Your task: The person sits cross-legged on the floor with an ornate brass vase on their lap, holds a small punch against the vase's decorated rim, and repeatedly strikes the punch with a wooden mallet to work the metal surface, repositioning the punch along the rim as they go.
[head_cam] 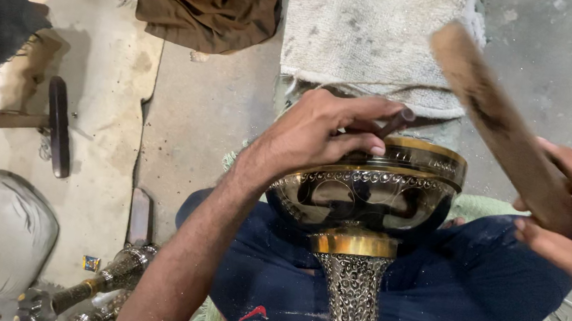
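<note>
Brass goblet (365,211) is lying across my lap, its patterned stem (353,302) pointing toward me and its bowl away. My left hand (324,133) is resting on the bowl's rim, fingers pinching a small dark punch (395,122) against it. My right hand (571,212) is gripping a wooden mallet (496,119), raised right of the bowl. Beyond, a pale mat (377,35) is lying on the floor.

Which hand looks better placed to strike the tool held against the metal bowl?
The right hand, probably: it holds the wooden stick raised above the metal bowl. The left hand is occupied pressing the small rod to the rim.
</note>
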### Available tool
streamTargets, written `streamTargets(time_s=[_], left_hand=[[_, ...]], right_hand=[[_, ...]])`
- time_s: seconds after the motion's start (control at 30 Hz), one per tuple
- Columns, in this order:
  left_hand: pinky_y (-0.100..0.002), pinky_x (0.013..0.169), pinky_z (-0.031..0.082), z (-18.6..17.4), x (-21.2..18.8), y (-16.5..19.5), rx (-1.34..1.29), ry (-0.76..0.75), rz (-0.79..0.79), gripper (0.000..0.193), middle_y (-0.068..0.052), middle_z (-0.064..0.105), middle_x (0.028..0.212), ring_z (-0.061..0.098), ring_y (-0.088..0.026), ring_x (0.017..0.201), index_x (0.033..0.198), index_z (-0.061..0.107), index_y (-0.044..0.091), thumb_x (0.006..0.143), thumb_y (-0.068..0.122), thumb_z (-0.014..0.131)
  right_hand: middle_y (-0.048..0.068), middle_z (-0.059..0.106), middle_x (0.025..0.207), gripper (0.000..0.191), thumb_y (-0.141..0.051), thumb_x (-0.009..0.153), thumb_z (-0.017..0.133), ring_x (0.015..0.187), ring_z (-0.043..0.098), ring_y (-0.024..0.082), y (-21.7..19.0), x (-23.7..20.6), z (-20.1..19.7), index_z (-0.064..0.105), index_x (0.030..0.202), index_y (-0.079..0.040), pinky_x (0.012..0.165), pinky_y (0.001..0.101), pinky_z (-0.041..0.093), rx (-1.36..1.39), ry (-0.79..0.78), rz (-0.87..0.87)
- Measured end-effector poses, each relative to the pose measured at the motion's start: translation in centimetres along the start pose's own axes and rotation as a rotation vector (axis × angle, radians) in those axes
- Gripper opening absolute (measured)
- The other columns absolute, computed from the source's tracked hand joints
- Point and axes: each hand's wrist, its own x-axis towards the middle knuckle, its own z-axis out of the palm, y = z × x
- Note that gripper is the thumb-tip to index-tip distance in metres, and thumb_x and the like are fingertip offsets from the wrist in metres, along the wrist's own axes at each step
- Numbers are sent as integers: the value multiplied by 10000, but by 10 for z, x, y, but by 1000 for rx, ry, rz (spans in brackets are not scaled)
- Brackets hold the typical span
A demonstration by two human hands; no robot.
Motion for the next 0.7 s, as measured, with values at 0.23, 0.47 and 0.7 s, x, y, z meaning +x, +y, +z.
streamTargets(time_s=[0.23, 0.47, 0.7], left_hand=[[-398, 817, 707, 2, -5, -3, -33, 9, -7, 475, -59, 803, 1110, 814, -192, 961, 1390, 609, 204, 952, 321, 749], [-403, 821, 694, 0, -3, -2, 4, -11, -29, 480, -70, 801, 1105, 812, -207, 933, 1356, 631, 190, 925, 369, 742], [-389, 822, 684, -6, 3, 6, 29, -17, -2, 454, -51, 795, 1120, 808, -189, 908, 1332, 636, 191, 918, 334, 752]], right_hand=[[119, 684, 1003, 806, 18, 834, 726, 918, 711, 181, -69, 37, 23, 450, 1588, -40, 802, 321, 620, 67, 43, -172], [134, 683, 971, 693, 42, 829, 780, 853, 709, 194, -98, 31, 34, 570, 1485, -38, 789, 332, 583, -134, 88, -95], [123, 697, 976, 723, 36, 799, 743, 885, 683, 170, -98, 29, 41, 579, 1498, -56, 799, 283, 559, -47, 204, -176]])
